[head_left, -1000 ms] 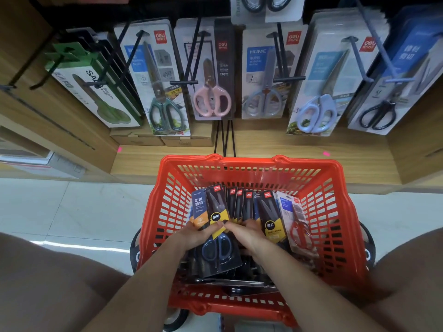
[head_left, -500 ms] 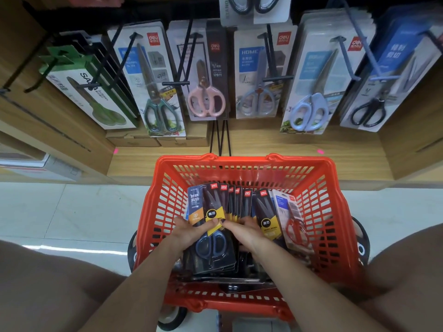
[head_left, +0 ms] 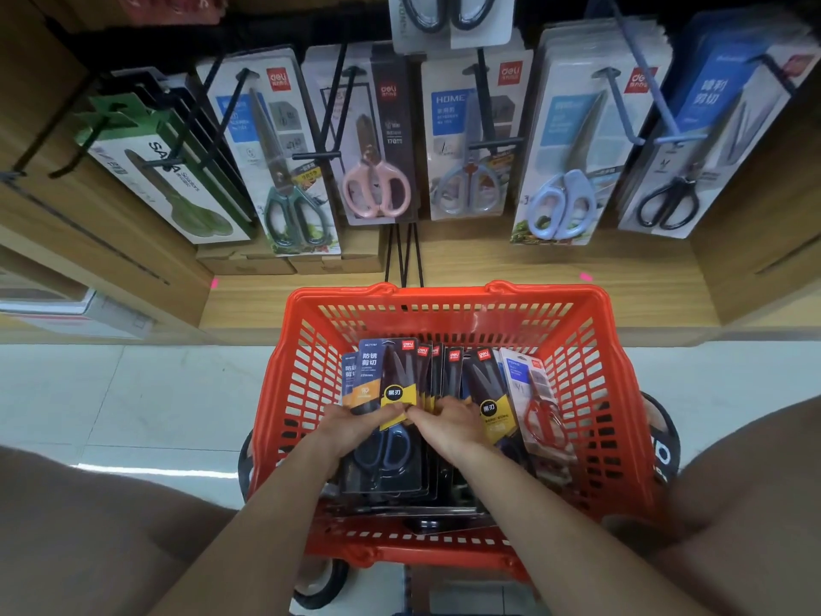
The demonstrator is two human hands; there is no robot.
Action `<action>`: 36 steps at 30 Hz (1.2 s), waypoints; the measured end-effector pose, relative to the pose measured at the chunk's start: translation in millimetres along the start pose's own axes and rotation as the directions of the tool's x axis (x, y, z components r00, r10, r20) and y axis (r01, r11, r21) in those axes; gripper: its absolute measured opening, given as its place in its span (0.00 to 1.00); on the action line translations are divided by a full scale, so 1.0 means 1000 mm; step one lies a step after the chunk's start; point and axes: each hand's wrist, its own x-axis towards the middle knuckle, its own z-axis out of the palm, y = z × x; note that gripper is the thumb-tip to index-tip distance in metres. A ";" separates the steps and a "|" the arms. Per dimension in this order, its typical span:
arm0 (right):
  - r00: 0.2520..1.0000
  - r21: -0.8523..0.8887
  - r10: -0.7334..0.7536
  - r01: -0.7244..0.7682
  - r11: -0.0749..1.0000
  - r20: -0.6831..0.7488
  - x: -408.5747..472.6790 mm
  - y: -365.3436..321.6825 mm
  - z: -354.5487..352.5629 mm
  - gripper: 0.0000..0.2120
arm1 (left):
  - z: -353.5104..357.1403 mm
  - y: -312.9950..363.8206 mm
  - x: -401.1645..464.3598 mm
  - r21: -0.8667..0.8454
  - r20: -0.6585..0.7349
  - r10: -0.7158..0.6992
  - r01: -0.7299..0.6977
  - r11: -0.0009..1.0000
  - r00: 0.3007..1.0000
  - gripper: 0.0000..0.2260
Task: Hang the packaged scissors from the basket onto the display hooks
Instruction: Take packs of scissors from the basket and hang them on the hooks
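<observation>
Both hands are in the red basket point(head_left: 613, 393): the left hand point(head_left: 355, 426) pinches the front scissors pack point(head_left: 384, 393), and the right hand point(head_left: 448, 420) rests with fingers curled on the packs behind. The hooks point(head_left: 488, 108) at 12 o'clock wait; nearly all hanging looks left.

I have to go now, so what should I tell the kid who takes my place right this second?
Left hand: grips the front dark scissors pack, which stands in the red basket.
Right hand: fingers curled over the packs beside it; whether it grips one is unclear.
Done: no basket pack is lifted out yet.
Left: lift packs out and hang them on the display hooks, one after another.
</observation>
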 end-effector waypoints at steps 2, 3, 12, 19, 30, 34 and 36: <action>0.999 0.062 -0.003 0.000 0.998 0.050 -0.003 0.000 0.001 0.16 | -0.001 -0.001 0.002 0.000 -0.013 0.024 -0.024 1.000 1.000 0.53; 0.997 0.100 -0.009 0.001 0.995 0.081 -0.005 0.000 0.002 0.12 | -0.002 -0.002 0.003 0.002 -0.020 0.034 -0.034 0.999 0.999 0.52; 0.978 0.423 0.067 -0.146 0.894 0.196 -0.009 0.000 0.002 0.43 | -0.001 -0.007 -0.007 -0.141 0.020 -0.034 0.037 0.989 0.999 0.48; 0.978 0.459 0.063 -0.149 0.876 0.198 -0.011 0.004 0.004 0.44 | -0.004 -0.012 -0.007 -0.240 0.116 -0.074 0.100 0.966 0.990 0.55; 0.973 0.622 -0.003 -0.147 0.769 0.233 -0.018 0.001 0.012 0.33 | -0.008 0.004 -0.024 -0.204 0.223 -0.136 0.182 0.962 0.965 0.35; 0.963 0.686 -0.054 -0.147 0.712 0.263 -0.034 0.002 -0.005 0.20 | -0.008 0.005 -0.032 -0.209 0.253 -0.082 0.137 0.968 0.964 0.41; 0.956 0.702 -0.090 -0.139 0.698 0.278 -0.043 0.004 -0.013 0.18 | -0.010 0.007 -0.039 -0.214 0.275 -0.052 0.114 0.970 0.960 0.47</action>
